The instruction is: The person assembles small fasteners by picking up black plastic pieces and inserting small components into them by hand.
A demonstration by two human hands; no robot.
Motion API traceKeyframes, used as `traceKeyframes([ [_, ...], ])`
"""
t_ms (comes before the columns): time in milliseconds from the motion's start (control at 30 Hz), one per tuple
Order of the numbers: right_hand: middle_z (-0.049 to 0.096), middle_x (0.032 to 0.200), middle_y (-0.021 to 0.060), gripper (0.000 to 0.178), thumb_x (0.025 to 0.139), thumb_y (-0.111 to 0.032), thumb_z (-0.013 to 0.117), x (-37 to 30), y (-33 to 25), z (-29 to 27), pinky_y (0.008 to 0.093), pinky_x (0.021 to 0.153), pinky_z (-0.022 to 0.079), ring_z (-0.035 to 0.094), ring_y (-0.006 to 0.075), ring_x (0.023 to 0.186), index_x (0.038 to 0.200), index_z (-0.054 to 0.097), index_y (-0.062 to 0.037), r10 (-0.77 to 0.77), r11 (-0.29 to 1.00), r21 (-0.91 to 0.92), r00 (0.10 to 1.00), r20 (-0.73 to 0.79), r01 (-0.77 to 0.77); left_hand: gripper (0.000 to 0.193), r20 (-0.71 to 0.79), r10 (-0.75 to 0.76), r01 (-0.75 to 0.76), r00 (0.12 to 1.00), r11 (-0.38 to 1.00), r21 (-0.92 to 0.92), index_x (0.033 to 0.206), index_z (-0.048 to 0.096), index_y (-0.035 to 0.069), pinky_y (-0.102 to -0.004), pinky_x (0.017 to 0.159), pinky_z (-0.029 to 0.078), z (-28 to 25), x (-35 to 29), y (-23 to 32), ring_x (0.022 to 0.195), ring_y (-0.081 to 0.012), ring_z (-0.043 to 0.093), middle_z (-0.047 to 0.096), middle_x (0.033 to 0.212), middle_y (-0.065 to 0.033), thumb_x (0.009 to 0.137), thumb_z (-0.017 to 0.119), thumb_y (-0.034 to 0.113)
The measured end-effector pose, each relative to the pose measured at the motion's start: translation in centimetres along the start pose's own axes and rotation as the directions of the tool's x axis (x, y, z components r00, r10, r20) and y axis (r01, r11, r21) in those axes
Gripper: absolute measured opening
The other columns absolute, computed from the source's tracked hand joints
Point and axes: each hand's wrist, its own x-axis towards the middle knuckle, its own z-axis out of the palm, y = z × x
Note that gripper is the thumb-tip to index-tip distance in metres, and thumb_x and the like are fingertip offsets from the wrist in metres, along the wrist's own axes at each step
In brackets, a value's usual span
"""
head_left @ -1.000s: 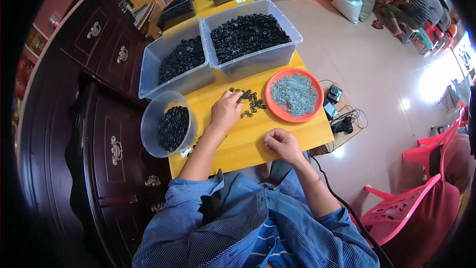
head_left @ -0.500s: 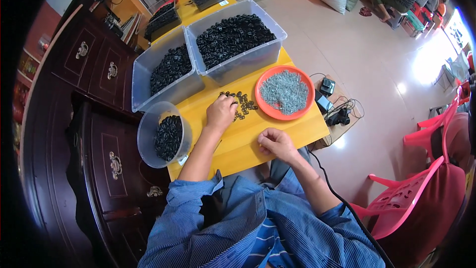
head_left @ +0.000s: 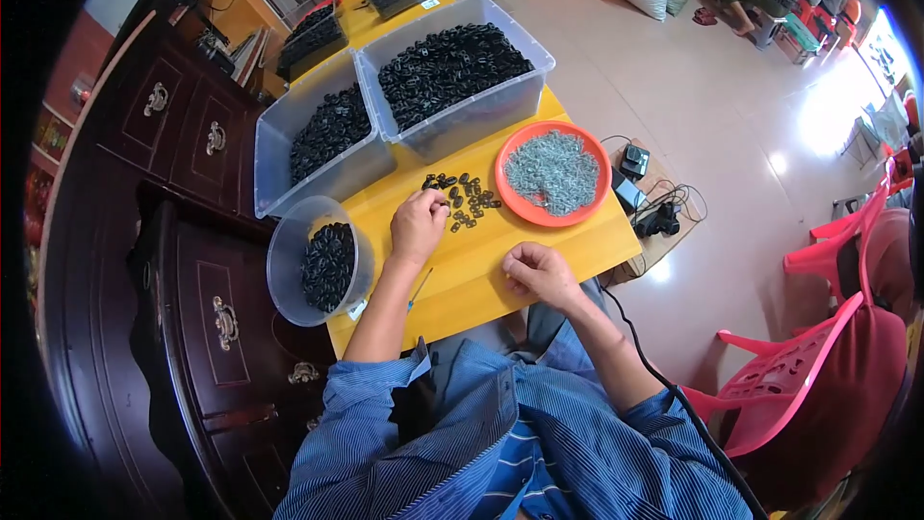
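Note:
My left hand (head_left: 420,224) is over the yellow table (head_left: 481,279), at the left side of a loose scatter of small black plastic pieces (head_left: 465,197). Its fingers are curled together; whatever they pinch is too small or hidden. Closer to the front edge, my right hand (head_left: 539,273) is closed, thumb against fingers, and what it holds, if anything, does not show. Beside my left forearm lies a thin tool with a blue end (head_left: 421,289). An orange-red plate (head_left: 504,202) heaped with small shiny silvery pieces sits to the right of the scatter.
Two clear bins (head_left: 414,142) full of black pieces stand behind, and a round clear tub (head_left: 286,265) at left. A dark drawer cabinet (head_left: 207,270) borders the left side. Cables and black devices (head_left: 659,220) rest on a stand at right, near pink chairs (head_left: 770,385). Other people sit farther off.
My left hand has drawn back slightly to the left, uncovering more black pieces. The thin tool beside my forearm has come into fuller view. My right hand stays nearly in place.

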Motion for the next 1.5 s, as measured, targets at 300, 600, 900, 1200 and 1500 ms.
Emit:
traceKeyframes([
  [300, 0.066, 0.078, 0.0002, 0.019, 0.099, -0.023, 0.065, 0.0, 0.1, 0.2, 0.0247, 0.062, 0.055, 0.064, 0.0074, 0.069, 0.096, 0.066, -0.004, 0.009, 0.999, -0.043, 0.999, -0.044, -0.011, 0.013, 0.038, 0.019, -0.024, 0.999, 0.991, 0.132, 0.092, 0.073, 0.009, -0.0429, 0.074, 0.055, 0.0, 0.7, 0.6, 0.084, -0.03, 0.069, 0.069, 0.092, -0.009, 0.081, 0.075, 0.015],
  [600, 0.065, 0.075, -0.0009, 0.019, 0.099, -0.024, 0.065, 0.4, 0.9, 0.1, 0.0234, 0.058, 0.052, 0.062, 0.0063, 0.064, 0.097, 0.067, -0.0054, -0.001, 0.999, -0.038, 0.999, -0.053, -0.001, 0.01, 0.108, -0.015, -0.015, 0.994, 0.962, 0.273, 0.09, 0.073, 0.01, -0.0462, 0.077, 0.055, 0.4, 1.2, 1.7, 0.088, -0.0319, 0.068, 0.069, 0.094, -0.0099, 0.082, 0.071, 0.016],
  [900, 0.066, 0.075, -0.0004, 0.018, 0.098, -0.023, 0.065, 0.1, 0.1, 0.3, 0.0246, 0.058, 0.051, 0.062, 0.0074, 0.065, 0.097, 0.067, -0.0053, 0.004, 0.998, -0.058, 0.997, -0.072, -0.008, 0.016, 0.269, -0.186, 0.088, 0.945, 0.937, 0.339, 0.091, 0.071, 0.01, -0.0478, 0.082, 0.055, -0.2, 3.3, 2.0, 0.093, -0.0348, 0.069, 0.072, 0.098, -0.0133, 0.079, 0.072, 0.02],
  [1200, 0.07, 0.083, 0.0072, 0.015, 0.094, -0.018, 0.065, -0.6, 0.0, 4.0, 0.0314, 0.068, 0.055, 0.069, 0.0153, 0.074, 0.102, 0.068, -0.0048, -0.289, 0.923, -0.268, 0.957, -0.014, 0.275, 0.015, 0.276, -0.214, 0.134, 0.937, 0.95, 0.281, 0.083, 0.071, 0.01, -0.0465, 0.078, 0.056, -1.1, 2.7, 4.3, 0.083, -0.0355, 0.071, 0.073, 0.084, -0.0154, 0.074, 0.071, 0.022],
  [1500, 0.069, 0.091, 0.0162, 0.019, 0.091, -0.015, 0.066, -3.1, -5.9, 14.4, 0.0412, 0.076, 0.056, 0.071, 0.0301, 0.086, 0.107, 0.064, -0.0047, -0.573, 0.743, -0.112, 0.713, 0.404, 0.66, 0.009, 0.533, 0.052, 0.106, 0.845, 0.959, -0.263, 0.076, 0.067, 0.004, -0.0262, 0.061, 0.05, -8.6, 6.4, 9.5, 0.066, -0.0068, 0.058, 0.065, 0.069, 0.001, 0.077, 0.072, 0.012],
])
